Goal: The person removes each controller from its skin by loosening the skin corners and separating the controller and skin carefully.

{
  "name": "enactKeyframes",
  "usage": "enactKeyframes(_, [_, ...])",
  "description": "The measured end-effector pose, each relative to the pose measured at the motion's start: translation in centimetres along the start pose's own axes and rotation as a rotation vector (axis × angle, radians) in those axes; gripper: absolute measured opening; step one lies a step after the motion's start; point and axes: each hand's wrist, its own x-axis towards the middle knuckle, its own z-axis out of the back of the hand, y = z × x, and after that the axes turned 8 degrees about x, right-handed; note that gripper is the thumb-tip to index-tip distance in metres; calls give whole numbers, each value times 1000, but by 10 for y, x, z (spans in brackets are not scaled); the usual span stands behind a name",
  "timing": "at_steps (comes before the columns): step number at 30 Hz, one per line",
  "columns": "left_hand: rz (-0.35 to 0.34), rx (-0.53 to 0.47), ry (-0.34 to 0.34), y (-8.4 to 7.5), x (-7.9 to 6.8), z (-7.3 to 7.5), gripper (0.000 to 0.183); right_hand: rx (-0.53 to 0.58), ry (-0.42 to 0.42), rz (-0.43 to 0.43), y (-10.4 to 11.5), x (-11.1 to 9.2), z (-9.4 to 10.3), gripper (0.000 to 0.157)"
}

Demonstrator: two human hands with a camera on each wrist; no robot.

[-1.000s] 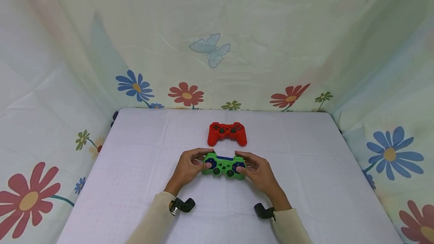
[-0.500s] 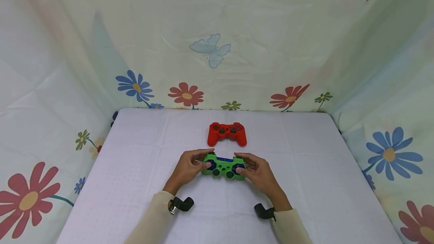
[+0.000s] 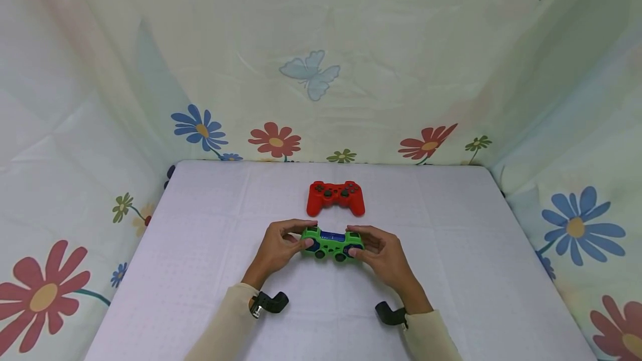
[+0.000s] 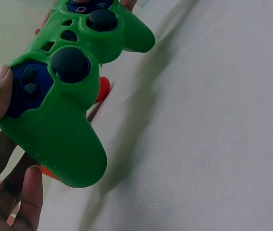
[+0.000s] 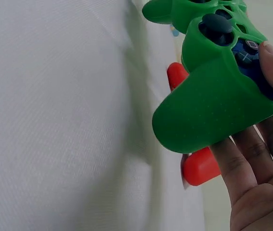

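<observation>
Between both hands is a game controller [image 3: 331, 245] in a green cover with a dark blue body, held above the table as its shadow in the wrist views shows. My left hand [image 3: 278, 248] pinches its left end, the thumb on the direction-button side and the index finger along the top edge. At the other end my right hand [image 3: 382, 253] grips it in the same way, its thumb near the square and cross buttons [image 5: 246, 57]. Beyond it a red game controller [image 3: 335, 198] lies on the table, touched by neither hand.
A white cloth covers the table [image 3: 200, 205]. Curtains with printed flowers and butterflies [image 3: 313, 75] hang behind it and at both sides. Each wrist carries a black camera mount [image 3: 273, 303].
The green-covered controller has tilted a little, so more of its blue top edge faces the head camera. Both hands stay nearly in place, and the red controller has not moved.
</observation>
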Motion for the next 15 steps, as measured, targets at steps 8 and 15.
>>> enactKeyframes(8, [4, -13, -15, -2, 0, -1, 38, -1, -14, 2, 1, 0, 1, 51])
enactKeyframes(15, [11, -38, -9, -3, -2, -2, 37, 2, -32, 10, 0, -1, 1, 50])
